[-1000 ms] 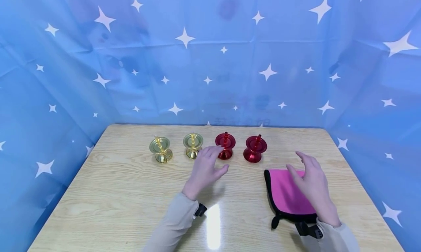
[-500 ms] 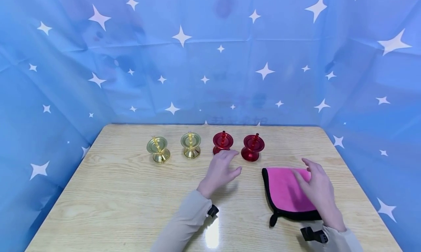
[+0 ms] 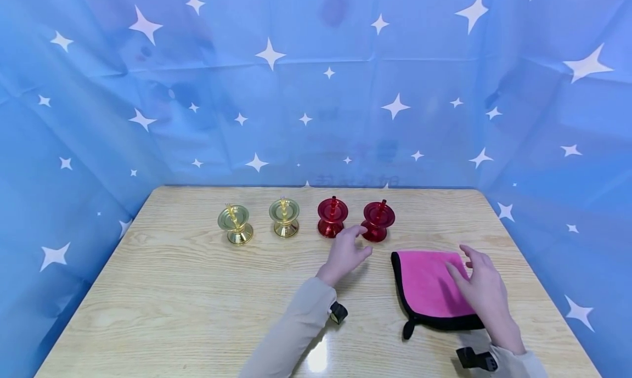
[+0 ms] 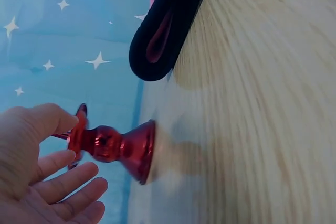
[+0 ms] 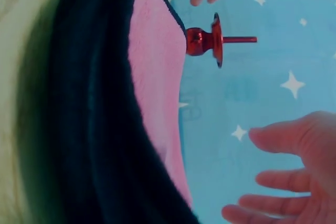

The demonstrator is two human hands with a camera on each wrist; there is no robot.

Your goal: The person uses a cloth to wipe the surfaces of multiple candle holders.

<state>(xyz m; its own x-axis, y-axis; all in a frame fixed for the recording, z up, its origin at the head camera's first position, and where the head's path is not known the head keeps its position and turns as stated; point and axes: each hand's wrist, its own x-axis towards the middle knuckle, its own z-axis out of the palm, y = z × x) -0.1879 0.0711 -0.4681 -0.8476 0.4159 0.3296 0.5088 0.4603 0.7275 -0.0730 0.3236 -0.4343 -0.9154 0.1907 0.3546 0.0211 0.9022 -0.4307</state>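
My left hand (image 3: pixel 344 254) is over the table just in front of the two red candle holders, fingers spread and holding nothing. The right-hand red candle holder (image 3: pixel 378 216) stands just beyond its fingertips. In the left wrist view, the thumb and fingers overlap the dish end of a red candle holder (image 4: pixel 137 150). The other red candle holder (image 3: pixel 332 210) stands just left of it. Above the right part of a folded pink towel (image 3: pixel 427 285) with black edging hovers my right hand (image 3: pixel 486 290), thumb and fingers apart, nothing between them.
Two gold candle holders, the far-left one (image 3: pixel 234 218) and its neighbour (image 3: pixel 284 210), continue the row along the back of the wooden table (image 3: pixel 163 290). Behind the table hangs a blue star-patterned curtain (image 3: pixel 276 103).
My left hand has moved right, from in front of the gap between gold and red holders to the right-hand red one. My right hand has drifted slightly right and toward me over the towel.
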